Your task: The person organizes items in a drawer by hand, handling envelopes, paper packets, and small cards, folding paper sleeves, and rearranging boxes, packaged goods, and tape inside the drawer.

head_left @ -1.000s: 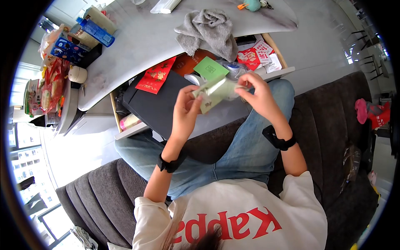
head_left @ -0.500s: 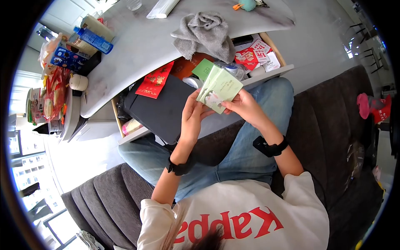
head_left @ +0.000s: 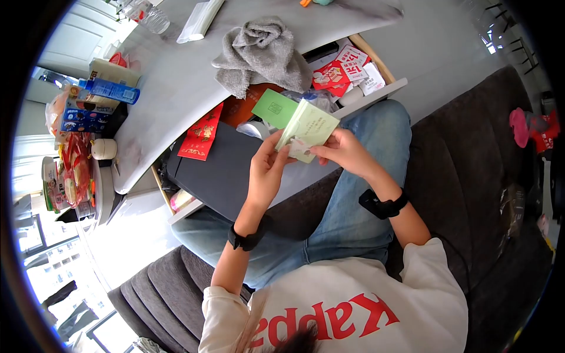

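A pale green printed packet [head_left: 311,128] is held between both hands above the open drawer. My left hand [head_left: 269,167] pinches its lower left edge, and my right hand [head_left: 344,154] grips the lower right corner. Just behind the packet lies a darker green card [head_left: 275,108]. A red envelope [head_left: 201,133] rests on a dark flat case [head_left: 215,167] at the drawer's left. Red and white paper slips [head_left: 341,70] lie in the drawer's right part. The fingertips behind the packet are hidden.
The open drawer [head_left: 376,96] spans the space before my knees. On the grey table [head_left: 176,76] are a grey towel [head_left: 262,53], a blue bottle [head_left: 112,90], a white lidded container [head_left: 104,149] and a clear bottle [head_left: 154,19]. A dark sofa [head_left: 459,170] surrounds my legs.
The packet, tilted and blurred a second ago, now faces up between my hands. My right hand has moved down to its lower corner. The camera view has shifted, moving the table items leftward.
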`<state>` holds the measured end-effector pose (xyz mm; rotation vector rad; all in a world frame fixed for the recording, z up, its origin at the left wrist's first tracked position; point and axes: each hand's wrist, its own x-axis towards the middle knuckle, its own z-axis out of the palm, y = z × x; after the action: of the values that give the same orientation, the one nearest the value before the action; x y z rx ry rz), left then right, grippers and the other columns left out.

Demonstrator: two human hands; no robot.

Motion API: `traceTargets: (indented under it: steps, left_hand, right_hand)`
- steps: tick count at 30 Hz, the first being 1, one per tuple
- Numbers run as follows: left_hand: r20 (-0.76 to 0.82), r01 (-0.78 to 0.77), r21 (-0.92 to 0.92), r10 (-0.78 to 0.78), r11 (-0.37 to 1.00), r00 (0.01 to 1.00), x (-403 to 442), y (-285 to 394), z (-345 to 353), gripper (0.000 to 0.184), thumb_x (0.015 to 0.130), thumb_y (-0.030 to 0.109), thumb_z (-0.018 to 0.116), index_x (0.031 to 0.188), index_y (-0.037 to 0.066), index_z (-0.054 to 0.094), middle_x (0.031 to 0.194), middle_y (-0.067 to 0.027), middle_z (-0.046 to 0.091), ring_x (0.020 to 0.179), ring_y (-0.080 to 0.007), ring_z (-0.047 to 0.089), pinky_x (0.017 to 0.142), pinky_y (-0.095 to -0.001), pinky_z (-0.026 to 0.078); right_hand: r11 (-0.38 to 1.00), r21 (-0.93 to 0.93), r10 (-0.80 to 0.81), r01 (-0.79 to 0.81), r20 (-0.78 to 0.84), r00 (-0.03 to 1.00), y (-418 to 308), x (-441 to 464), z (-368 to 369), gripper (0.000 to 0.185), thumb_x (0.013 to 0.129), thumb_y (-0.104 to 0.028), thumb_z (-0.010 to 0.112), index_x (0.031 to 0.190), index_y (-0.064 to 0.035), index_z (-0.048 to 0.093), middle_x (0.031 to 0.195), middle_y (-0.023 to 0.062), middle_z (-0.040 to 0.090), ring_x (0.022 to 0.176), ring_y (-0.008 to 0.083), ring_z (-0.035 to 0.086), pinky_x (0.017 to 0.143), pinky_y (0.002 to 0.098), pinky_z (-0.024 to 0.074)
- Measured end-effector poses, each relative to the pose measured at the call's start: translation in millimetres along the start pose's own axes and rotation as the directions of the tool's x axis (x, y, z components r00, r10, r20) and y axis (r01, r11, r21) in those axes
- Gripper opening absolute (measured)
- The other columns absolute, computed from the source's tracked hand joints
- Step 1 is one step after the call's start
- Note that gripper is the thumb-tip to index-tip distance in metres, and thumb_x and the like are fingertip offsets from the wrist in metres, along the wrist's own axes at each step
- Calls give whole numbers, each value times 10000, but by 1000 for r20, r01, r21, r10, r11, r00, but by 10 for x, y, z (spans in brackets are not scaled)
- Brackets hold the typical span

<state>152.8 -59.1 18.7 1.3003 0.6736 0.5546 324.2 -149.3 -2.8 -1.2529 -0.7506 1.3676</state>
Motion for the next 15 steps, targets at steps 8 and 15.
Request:
traceTargets:
  steps: [8,15]
  left_hand:
    - [-20,-30,-46,29,998,999,99,-62,236,443,882,-30,510,1298,-67,361,1178,-130,534,999,-157,572,826,-281,507]
    - [80,27,-33,-24,999,997,73,-74,312,449,920,7,453,1342,-59,315,1157,-125,543,966,-143,574,819,-297,524]
  right_hand:
    - [993,21,-114,117,-114,987,-135,-160,-223,322,843,-113,622,1124,8,521,899,36,632,730,59,566,624,187,442]
    - [996,45,-65,71,-136,989,-179,-209,-268,284,890,-216,564,1085,-11,535,742,4,589,603,45,501,542,185,392]
